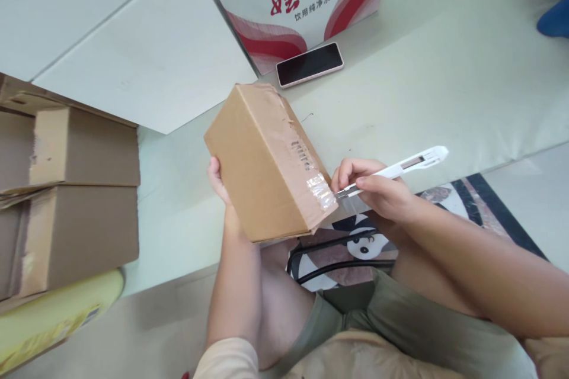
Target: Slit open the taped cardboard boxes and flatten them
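A brown cardboard box (262, 166) is tilted in front of me, with a strip of clear shiny tape at its lower right end. My left hand (219, 180) grips the box from its left side, most of the fingers hidden behind it. In my right hand (377, 186) is a white utility knife (415, 162), held like a pen. Its blade is out, and the tip is at the taped corner of the box.
Behind the box, a phone (310, 64) lies on the pale green surface (422, 89) by a white and red carton (306, 0). Cardboard boxes (93, 219) stand at left beside a white panel (146, 41). A yellow package (66, 314) is below them.
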The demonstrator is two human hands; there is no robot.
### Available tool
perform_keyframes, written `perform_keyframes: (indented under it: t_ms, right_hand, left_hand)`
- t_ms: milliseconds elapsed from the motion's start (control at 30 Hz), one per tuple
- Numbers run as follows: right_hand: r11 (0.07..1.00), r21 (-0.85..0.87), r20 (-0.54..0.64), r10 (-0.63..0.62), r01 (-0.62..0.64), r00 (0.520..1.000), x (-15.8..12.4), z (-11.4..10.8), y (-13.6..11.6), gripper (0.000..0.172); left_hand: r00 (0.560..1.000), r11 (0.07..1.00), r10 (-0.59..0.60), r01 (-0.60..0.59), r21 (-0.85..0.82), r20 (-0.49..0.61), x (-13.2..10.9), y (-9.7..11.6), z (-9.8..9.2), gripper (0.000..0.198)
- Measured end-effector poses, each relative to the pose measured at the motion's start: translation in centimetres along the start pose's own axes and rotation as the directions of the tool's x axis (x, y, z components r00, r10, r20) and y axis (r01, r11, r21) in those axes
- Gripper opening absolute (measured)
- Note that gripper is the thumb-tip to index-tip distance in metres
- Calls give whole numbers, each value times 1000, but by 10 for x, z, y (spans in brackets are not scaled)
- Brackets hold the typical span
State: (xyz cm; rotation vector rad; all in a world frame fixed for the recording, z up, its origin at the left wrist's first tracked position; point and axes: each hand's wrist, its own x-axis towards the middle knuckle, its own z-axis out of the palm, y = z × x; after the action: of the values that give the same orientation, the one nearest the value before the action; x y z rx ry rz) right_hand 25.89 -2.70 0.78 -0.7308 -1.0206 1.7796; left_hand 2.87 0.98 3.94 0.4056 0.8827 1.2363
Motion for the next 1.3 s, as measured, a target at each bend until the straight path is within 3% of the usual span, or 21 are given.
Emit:
perform_keyframes:
  t_ms: [833,1300]
  right_hand:
    - [1000,30,3,-5,5,1000,0,0,0,13]
    - [1000,4,-3,16,-16,1000,1,0,0,10]
  left_hand:
    - [1000,999,-26,26,-26,3,2,0,-5,57]
    - [1000,998,2,-3,-58,-24,10,-2,-18,54]
